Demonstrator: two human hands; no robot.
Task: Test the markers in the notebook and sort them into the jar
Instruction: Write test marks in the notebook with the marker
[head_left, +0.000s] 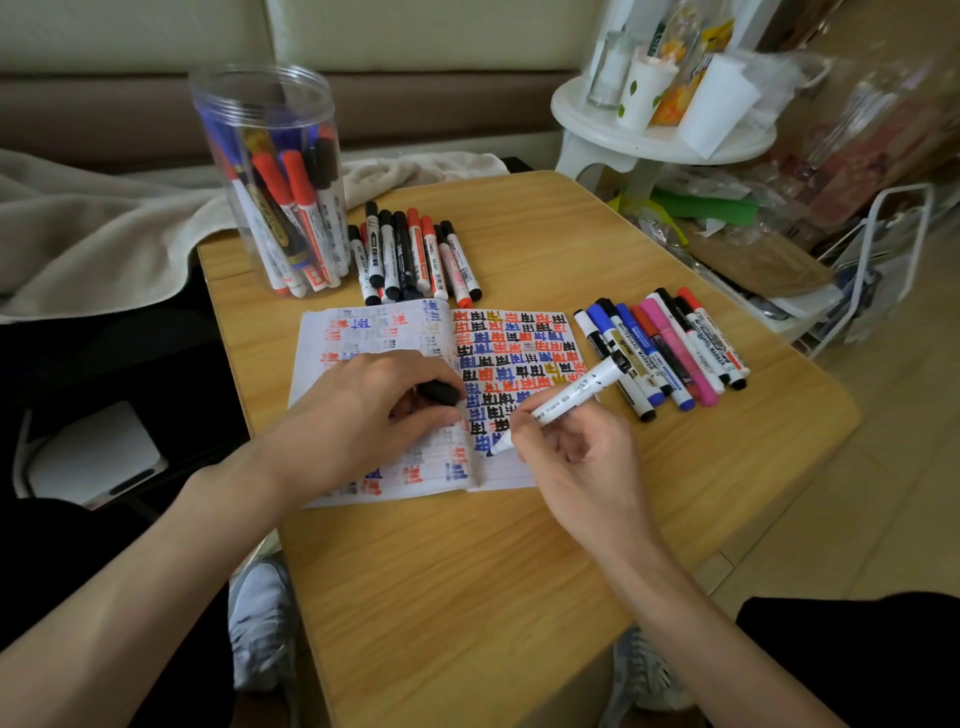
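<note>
Right hand (582, 467) pinches a white cylindrical marker (566, 397) tip-down on the notebook (363, 332); left hand (363, 415) fingers (436, 415) curl round a black cap (441, 392).

The notebook (384, 332) lies open in the middle of the tabletop (467, 571), straight before me. Behind its left page, at the far left corner, stands the jar (270, 171), with a bunch of markers (301, 208) upright inside it. Just right of the jar, behind the notebook's fold, a back row of markers (410, 254) lies side by side on the tabletop. A side row of markers (665, 353) lies just right of the right page. My left grip (358, 410) rests on the left page, curled round a cap (439, 392). My right grip (576, 462) sits at the lower right page, holding a pen (566, 397) with its tip on the paper. A blanket (104, 234) lies left of the tabletop, and a round stand (660, 140) stands behind the far right corner.
</note>
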